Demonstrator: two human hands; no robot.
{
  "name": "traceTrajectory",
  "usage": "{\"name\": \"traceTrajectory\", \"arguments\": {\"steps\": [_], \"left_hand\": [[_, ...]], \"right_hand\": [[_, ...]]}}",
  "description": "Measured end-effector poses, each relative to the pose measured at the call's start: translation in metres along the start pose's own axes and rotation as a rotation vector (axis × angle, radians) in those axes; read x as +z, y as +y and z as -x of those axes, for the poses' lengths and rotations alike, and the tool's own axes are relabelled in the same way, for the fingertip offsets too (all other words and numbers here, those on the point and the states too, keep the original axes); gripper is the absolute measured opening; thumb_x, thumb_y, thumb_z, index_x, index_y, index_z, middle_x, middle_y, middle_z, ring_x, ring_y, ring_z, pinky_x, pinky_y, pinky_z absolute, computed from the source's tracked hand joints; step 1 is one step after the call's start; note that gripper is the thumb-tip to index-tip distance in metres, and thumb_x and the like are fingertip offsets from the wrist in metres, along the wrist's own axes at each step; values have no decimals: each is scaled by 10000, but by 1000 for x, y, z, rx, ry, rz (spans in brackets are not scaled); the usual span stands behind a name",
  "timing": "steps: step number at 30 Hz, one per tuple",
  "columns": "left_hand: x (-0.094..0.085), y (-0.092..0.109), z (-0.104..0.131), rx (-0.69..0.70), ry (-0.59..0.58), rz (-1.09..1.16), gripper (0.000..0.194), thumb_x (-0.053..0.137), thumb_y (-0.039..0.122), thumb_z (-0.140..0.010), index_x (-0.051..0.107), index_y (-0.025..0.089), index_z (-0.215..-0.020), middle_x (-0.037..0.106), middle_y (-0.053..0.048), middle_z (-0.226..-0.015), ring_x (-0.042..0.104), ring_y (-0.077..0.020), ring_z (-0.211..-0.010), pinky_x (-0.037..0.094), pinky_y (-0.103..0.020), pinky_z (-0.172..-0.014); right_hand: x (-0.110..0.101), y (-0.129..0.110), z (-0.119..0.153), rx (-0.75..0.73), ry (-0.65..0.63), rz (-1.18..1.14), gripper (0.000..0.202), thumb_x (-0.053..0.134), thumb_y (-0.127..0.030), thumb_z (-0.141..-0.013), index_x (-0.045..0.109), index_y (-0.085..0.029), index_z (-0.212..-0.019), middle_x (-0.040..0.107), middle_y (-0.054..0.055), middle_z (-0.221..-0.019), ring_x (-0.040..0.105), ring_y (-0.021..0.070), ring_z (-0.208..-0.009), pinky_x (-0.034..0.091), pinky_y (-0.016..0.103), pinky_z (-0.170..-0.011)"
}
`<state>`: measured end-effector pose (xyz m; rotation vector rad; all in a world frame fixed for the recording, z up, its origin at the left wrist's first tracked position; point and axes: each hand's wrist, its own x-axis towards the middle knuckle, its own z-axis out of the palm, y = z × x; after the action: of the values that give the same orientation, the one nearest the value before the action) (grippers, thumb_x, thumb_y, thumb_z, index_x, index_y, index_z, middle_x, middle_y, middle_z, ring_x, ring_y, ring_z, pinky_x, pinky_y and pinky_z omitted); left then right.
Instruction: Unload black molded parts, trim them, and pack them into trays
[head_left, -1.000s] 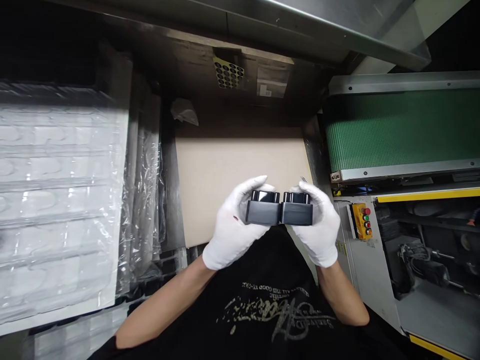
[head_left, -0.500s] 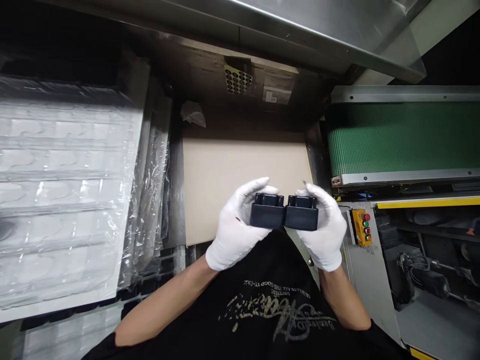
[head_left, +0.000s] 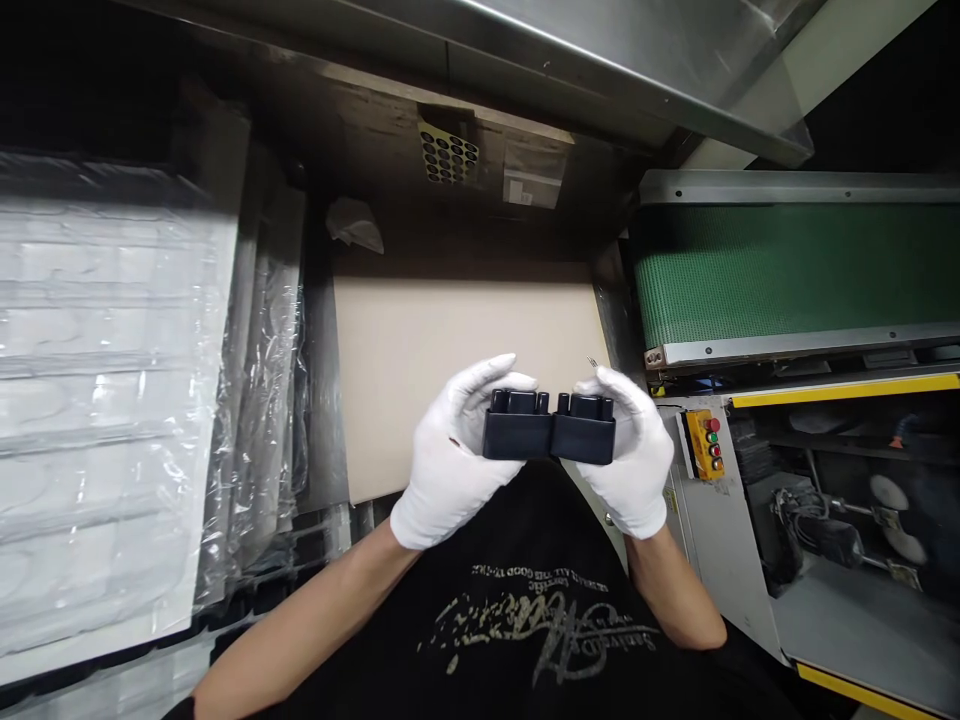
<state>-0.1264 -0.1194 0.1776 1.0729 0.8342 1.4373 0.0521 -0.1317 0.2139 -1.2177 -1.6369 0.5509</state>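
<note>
— Around the beige board (head_left: 450, 335), starting big?
— Clear plastic trays (head_left: 90, 340) to its left, green conveyor belt (head_left: 810, 270) to its right. Nearer, black shirt (head_left: 547, 540).
— Anything in the way?
— White-gloved left hand (head_left: 452, 455) and right hand (head_left: 630, 465), covering part of its near side.
— Smaller?
— Right of it, yellow control box (head_left: 705, 445) with buttons. Beyond it, clear bag (head_left: 536, 172) and dotted sheet (head_left: 448, 158). Over its near side, left black block (head_left: 517, 432) clamped in left grip, right black block (head_left: 583, 434) clamped in right; sides meeting.
— Writing?
— "GOOD" on the shirt; otherwise mostly hard to read. Bag label (head_left: 517, 191) too small.
</note>
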Motion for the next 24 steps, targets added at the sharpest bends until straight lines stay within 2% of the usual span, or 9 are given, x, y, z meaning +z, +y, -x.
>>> {"name": "traceTrajectory", "arguments": {"steps": [6,9,13,16,24], "left_hand": [[0,-1,0,67,1,-29,672,946,152,-749,662,212,-1355,788,-91,-1155,786,-208,-1023,664,-338,-939],[2,-1,2,78,18,-86,638,906,133,-774,661,212,-1357,792,-93,-1166,785,-212,-1040,662,-341,-941],[6,-2,5,78,75,-274,528,796,100,-859,663,221,-1356,798,-77,-1158,782,-192,-1022,650,-343,-946],[8,-4,7,107,76,-395,513,747,84,-868,654,218,-1354,796,-73,-1168,781,-201,-1026,650,-367,-944],[6,-5,7,24,61,-448,485,754,109,-831,644,201,-1294,801,-86,-1172,790,-255,-1096,676,-420,-946]], "right_hand": [[0,0,2,-22,8,49,654,794,-122,-824,630,-281,-1437,789,53,-1156,780,233,-1051,697,426,-940],[0,-5,1,-54,-14,204,668,771,-126,-846,596,-283,-1472,783,64,-1168,777,252,-1047,698,458,-917],[6,-17,-4,-157,-101,454,643,666,-79,-908,545,-263,-1513,785,78,-1120,765,238,-938,685,439,-823],[12,-21,-7,-205,-139,533,609,623,-56,-919,545,-237,-1496,785,95,-1131,753,248,-931,666,445,-817],[17,-11,-3,-65,-204,518,552,625,-87,-884,643,-256,-1409,784,109,-1160,734,317,-1037,630,526,-946]]}}
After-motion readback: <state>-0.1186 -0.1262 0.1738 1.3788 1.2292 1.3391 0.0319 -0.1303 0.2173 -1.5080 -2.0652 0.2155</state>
